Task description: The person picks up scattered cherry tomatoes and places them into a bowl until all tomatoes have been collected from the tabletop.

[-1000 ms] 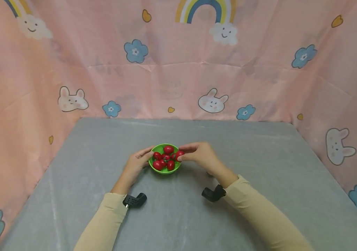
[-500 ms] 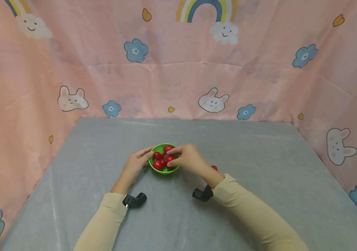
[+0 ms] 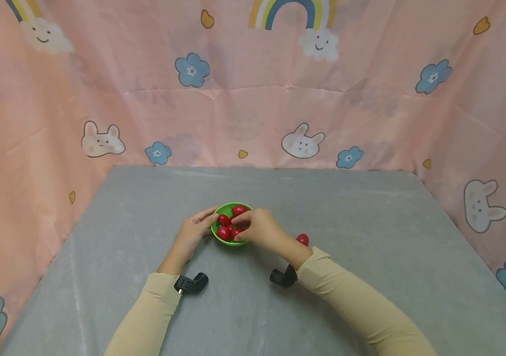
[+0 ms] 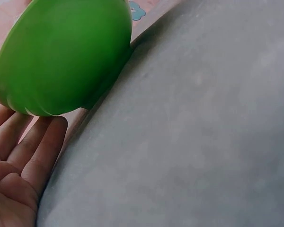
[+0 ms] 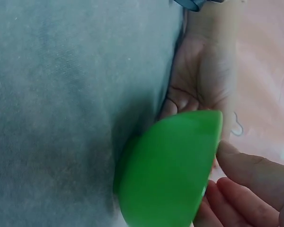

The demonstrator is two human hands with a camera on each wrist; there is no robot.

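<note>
A green bowl (image 3: 215,236) with several red cherry tomatoes (image 3: 224,233) sits near the middle of the table. My left hand (image 3: 191,237) holds its left side, thumb at the rim and fingers along the outer wall; the left wrist view shows these fingers (image 4: 45,151) against the bowl's underside. My right hand (image 3: 264,231) reaches over the right rim, thumb and fingers around a cherry tomato (image 3: 241,228) inside the bowl. That tomato is partly hidden by the fingers. In the right wrist view, the right thumb (image 5: 251,168) is by the rim and the bowl wall hides the fruit.
One cherry tomato (image 3: 303,240) lies on the grey table (image 3: 253,306), just beyond my right wrist. Each wrist carries a black camera mount, such as the left mount (image 3: 190,283). A pink patterned curtain (image 3: 244,118) stands around the back and sides.
My right hand has carried a cherry tomato from the right rim leftward into the bowl. The tomato on the table has come into view behind the wrist. The left hand stays put.
</note>
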